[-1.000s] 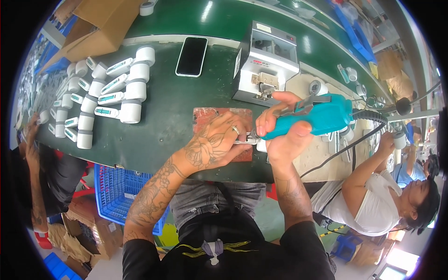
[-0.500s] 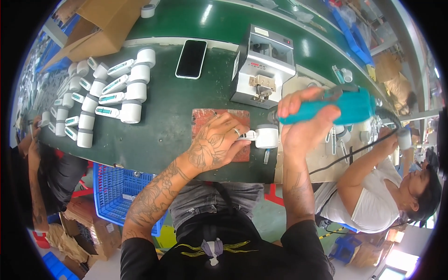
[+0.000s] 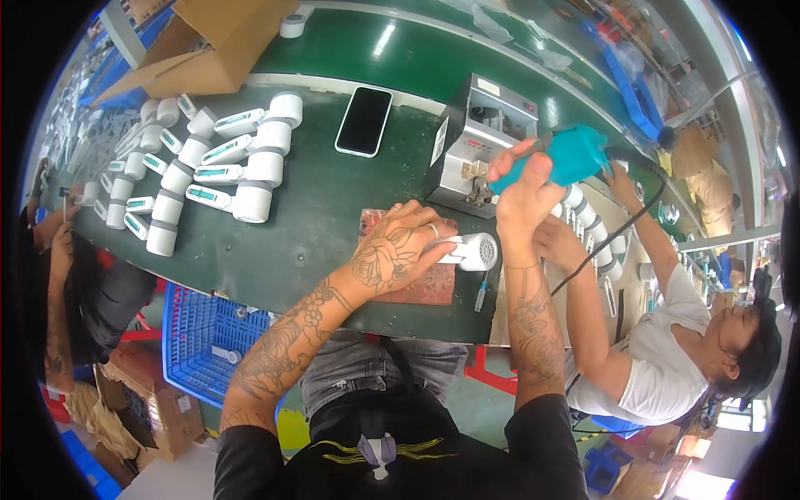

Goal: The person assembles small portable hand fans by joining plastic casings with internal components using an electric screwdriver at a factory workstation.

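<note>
My left hand (image 3: 398, 250) is closed on a white handheld appliance (image 3: 477, 252), shaped like a small hair dryer, over a worn red board (image 3: 417, 290). The appliance's round grille faces up, and my fingers cover most of its handle. My right hand (image 3: 527, 196), raised to the right of it, grips a teal corded power tool (image 3: 577, 156); the hand hides its working end. A small screwdriver with a blue handle (image 3: 481, 293) lies on the bench below the appliance.
Rows of similar white appliances (image 3: 265, 165) lie at the left. A phone (image 3: 364, 122) and a grey bench machine (image 3: 475, 137) stand farther back. The black cord (image 3: 602, 242) loops at the right, near a co-worker's arm (image 3: 587, 292). A blue basket (image 3: 187, 337) sits below the bench edge.
The appliance has turned in my left hand, so its grille now shows. My right hand has tilted the power tool and moved its body left and up. The co-worker's hands have reached toward appliances.
</note>
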Demonstrator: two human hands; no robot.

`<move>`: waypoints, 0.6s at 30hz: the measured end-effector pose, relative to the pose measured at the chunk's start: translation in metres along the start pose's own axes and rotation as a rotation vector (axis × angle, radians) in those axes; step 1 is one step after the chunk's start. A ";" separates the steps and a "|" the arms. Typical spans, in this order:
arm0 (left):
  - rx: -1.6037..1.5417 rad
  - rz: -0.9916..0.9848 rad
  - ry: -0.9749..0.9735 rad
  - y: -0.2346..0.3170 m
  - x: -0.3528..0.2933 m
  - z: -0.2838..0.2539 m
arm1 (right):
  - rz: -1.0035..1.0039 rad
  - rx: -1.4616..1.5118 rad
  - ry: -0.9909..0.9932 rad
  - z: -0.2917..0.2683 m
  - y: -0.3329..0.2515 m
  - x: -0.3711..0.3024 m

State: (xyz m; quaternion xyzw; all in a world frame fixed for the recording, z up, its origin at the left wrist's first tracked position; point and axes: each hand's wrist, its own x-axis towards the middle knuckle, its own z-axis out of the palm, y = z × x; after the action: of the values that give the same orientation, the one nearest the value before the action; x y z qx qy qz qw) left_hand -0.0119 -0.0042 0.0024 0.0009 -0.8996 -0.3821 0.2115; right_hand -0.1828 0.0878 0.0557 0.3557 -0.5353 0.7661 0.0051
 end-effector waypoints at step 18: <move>-0.013 -0.020 -0.010 0.001 0.001 -0.003 | 0.167 0.057 -0.037 0.001 -0.032 -0.046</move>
State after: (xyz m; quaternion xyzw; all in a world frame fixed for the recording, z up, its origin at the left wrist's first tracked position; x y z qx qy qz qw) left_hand -0.0114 -0.0057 0.0051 0.0066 -0.8980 -0.3902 0.2030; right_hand -0.1352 0.1180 0.0569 0.3236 -0.5411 0.7722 -0.0789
